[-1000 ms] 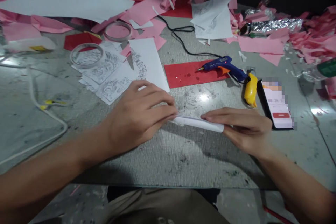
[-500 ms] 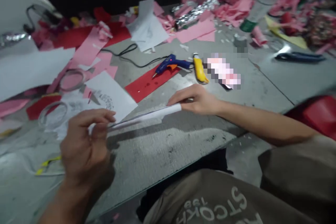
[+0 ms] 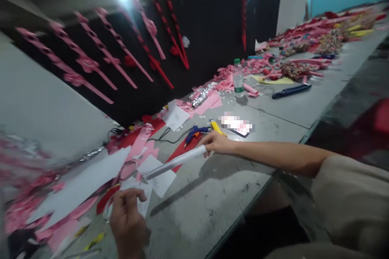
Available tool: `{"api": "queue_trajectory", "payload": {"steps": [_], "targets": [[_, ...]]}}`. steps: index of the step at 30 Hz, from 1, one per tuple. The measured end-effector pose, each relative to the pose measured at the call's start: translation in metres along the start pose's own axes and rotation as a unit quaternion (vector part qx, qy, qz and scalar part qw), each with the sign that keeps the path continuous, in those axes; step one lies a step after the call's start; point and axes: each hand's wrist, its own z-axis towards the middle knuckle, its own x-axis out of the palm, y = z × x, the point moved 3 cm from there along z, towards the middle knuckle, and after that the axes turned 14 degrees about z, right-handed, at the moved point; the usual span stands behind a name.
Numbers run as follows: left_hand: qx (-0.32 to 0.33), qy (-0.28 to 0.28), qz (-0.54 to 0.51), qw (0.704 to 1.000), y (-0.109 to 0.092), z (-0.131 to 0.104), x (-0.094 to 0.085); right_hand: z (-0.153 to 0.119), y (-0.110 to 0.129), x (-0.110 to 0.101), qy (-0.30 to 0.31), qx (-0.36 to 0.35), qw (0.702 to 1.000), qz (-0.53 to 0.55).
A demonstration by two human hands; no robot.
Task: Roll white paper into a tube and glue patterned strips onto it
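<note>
A narrow folded strip of white paper slants above the table. Its right end is pinched in my right hand, and its left end reaches out free over loose white sheets. Lower left, my left hand is apart from the strip, its fingers loosely bent and holding nothing visible. Beyond the strip, a blue glue gun rests by a red paper piece. Just behind my right hand is a yellow cutter, partly covered by it. A phone with a blurred screen lies to its right.
A tape roll and a large white sheet lie at left amid pink scraps. Toward the back stand a clear bottle and a dark blue elongated tool. Pink and red paper chains hang on the black wall.
The view has tilted up and swung, bringing the wall and the far table into sight. My left hand has let go of the paper strip; my right hand still grips it.
</note>
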Motion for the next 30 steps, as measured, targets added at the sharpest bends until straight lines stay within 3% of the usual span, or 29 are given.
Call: {"api": "queue_trajectory", "payload": {"steps": [3, 8, 11, 14, 18, 21, 23, 27, 30], "targets": [[-0.035, -0.001, -0.021, 0.999, 0.011, 0.008, 0.000, -0.001, 0.011, -0.004, 0.014, -0.012, 1.000, 0.003], [-0.102, 0.017, -0.130, 0.986, 0.020, 0.017, 0.011, -0.008, 0.026, -0.010, 0.116, 0.043, 0.992, -0.030], [-0.184, 0.049, -0.290, 0.938, 0.020, 0.019, 0.021, -0.012, 0.035, -0.008, 0.157, 0.070, 0.984, -0.052], [-0.242, 0.096, -0.399, 0.879, 0.015, 0.015, 0.030, -0.014, 0.041, -0.006, 0.131, 0.037, 0.990, -0.036], [-0.262, 0.183, -0.491, 0.811, 0.004, -0.005, 0.044, -0.011, 0.031, -0.008, 0.067, 0.011, 0.998, 0.012], [-0.242, 0.294, -0.523, 0.763, -0.009, -0.023, 0.052, -0.009, 0.021, -0.008, 0.037, 0.016, 0.999, 0.012], [-0.208, 0.321, -0.513, 0.769, -0.017, -0.022, 0.047, -0.006, 0.021, -0.007, 0.010, 0.011, 1.000, 0.020], [-0.182, 0.321, -0.428, 0.825, -0.012, 0.001, 0.034, 0.007, 0.023, -0.005, -0.016, 0.040, 0.999, 0.009], [-0.187, 0.284, -0.427, 0.838, -0.003, 0.004, 0.040, 0.006, 0.024, -0.005, -0.014, 0.038, 0.999, -0.020]]}}
